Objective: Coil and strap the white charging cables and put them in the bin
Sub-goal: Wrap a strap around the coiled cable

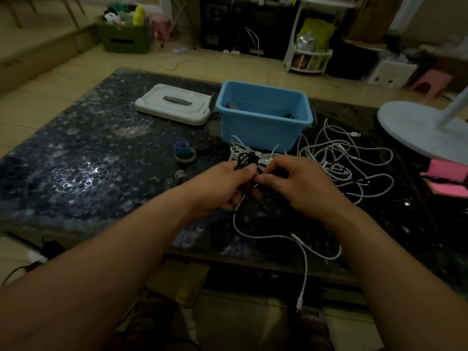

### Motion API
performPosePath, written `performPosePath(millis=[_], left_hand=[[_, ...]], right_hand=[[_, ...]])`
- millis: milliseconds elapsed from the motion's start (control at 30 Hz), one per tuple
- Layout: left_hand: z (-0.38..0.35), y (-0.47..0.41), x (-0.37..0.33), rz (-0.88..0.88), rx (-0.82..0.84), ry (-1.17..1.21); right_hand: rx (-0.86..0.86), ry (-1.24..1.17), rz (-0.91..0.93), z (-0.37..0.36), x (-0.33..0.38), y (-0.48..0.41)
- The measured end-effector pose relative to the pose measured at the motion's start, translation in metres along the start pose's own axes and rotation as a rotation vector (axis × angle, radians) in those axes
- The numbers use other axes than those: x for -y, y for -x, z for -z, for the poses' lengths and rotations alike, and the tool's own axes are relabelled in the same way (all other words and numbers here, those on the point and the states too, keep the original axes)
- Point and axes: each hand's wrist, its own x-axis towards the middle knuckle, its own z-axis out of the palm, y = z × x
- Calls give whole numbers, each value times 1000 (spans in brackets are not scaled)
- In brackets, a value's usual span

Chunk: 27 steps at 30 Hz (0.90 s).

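Observation:
A blue plastic bin point(263, 115) stands open on the dark speckled table, with dark items inside. In front of it, a coiled bundle of white cable point(247, 152) is held up between my hands. My left hand point(222, 184) pinches the bundle together with a black strap point(244, 159) that loops over it. My right hand point(296, 181) pinches the strap's other end, thumb tip close to my left thumb. One loose end of white cable point(302, 249) trails off the table's near edge. A tangle of loose white cables point(349, 158) lies to the right of the bin.
The bin's white lid point(174, 103) lies left of it. Rolls of strap tape point(184, 152) sit left of the bundle. A white round lamp base point(420, 127) and pink sticky notes point(448, 178) occupy the table's right side. The near table edge point(228, 252) is right under my forearms.

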Motion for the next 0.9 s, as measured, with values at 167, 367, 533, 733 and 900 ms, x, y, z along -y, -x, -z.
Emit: performPosePath(millis=[167, 367, 533, 733, 900], left_hand=[[-2, 2, 1, -18, 142, -185], [-5, 2, 10, -113, 129, -414], [-14, 4, 5, -148, 102, -295], [-17, 1, 6, -221, -19, -538], [-18, 2, 5, -197, -35, -520]], right_hand=[[117, 35, -2, 17, -8, 1], [120, -22, 62, 12, -5, 2], [166, -142, 44, 17, 6, 4], [104, -79, -53, -2, 12, 1], [-23, 41, -14, -11, 14, -5]])
